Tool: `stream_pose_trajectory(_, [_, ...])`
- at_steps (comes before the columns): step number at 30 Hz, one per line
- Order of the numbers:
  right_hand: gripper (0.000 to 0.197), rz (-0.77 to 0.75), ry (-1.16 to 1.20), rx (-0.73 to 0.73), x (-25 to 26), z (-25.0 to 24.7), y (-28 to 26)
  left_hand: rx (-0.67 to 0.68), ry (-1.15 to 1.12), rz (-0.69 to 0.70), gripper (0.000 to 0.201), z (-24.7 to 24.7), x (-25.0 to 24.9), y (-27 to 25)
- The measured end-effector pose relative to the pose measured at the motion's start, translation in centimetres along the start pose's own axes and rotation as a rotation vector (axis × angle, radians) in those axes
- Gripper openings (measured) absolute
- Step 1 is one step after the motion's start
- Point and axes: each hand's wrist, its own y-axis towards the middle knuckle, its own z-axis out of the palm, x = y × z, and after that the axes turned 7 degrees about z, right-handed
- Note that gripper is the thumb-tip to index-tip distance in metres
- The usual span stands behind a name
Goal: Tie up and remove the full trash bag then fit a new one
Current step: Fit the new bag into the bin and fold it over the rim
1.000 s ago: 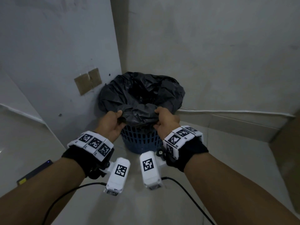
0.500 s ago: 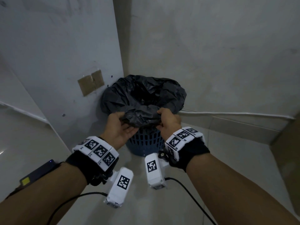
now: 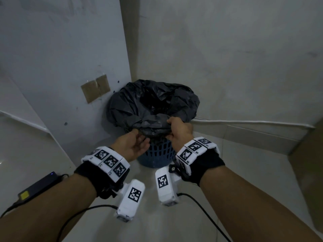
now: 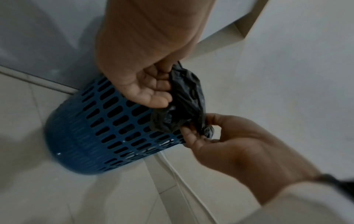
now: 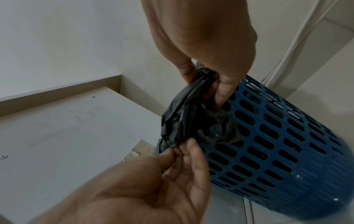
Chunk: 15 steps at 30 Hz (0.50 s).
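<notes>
Against pale corner walls, both hands, left hand (image 3: 132,145) and right hand (image 3: 178,130), pinched the crinkled black plastic trash bag (image 3: 152,103) lining the blue perforated bin (image 3: 157,154), probably gathering its rim before knotting.

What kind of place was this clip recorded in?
Probably a bare indoor corner of a home or office room. A blue perforated plastic waste basket lined with a black plastic trash bag stands on a pale tiled floor where two plain walls meet, and a white cable runs along the right-hand wall.
</notes>
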Motion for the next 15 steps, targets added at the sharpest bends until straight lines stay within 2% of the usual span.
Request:
stream_pose_trajectory(7, [0.041, -0.016, -0.025, -0.007, 0.0, 0.2, -0.2, 0.057, -0.286, 0.075, 0.023, 0.6, -0.6, -1.0])
stream_pose_trajectory(9, [0.037, -0.017, -0.027, -0.004, -0.2, 0.4, -0.2, 0.114, -0.295, 0.1, 0.021, 0.5, -0.3, -0.6])
stream_pose_trajectory(10, [0.032, -0.017, -0.026, -0.002, -0.3, 0.6, -0.3, 0.126, -0.267, 0.153, 0.028, 0.6, -0.1, -0.3])
stream_pose_trajectory(11, [0.029, -0.019, -0.026, 0.006, -0.5, 0.6, -0.2, 0.15, -0.297, 0.112, 0.036, 0.7, 0.1, 0.5])
stream_pose_trajectory(12, [0.025, -0.014, -0.028, 0.013, -0.6, 0.7, -0.2, 0.241, -0.348, -0.014, 0.038, 0.4, 0.2, 1.9])
stream_pose_trajectory(14, [0.016, -0.012, -0.026, 0.016, -0.7, 0.7, -0.1, 0.199, -0.183, -0.016, 0.027, 0.2, 1.4, 3.8])
stream_pose_trajectory(15, [0.014, -0.021, -0.023, 0.015, -0.8, 0.6, 0.0, 0.155, -0.256, -0.059, 0.023, 0.7, 1.5, 3.1])
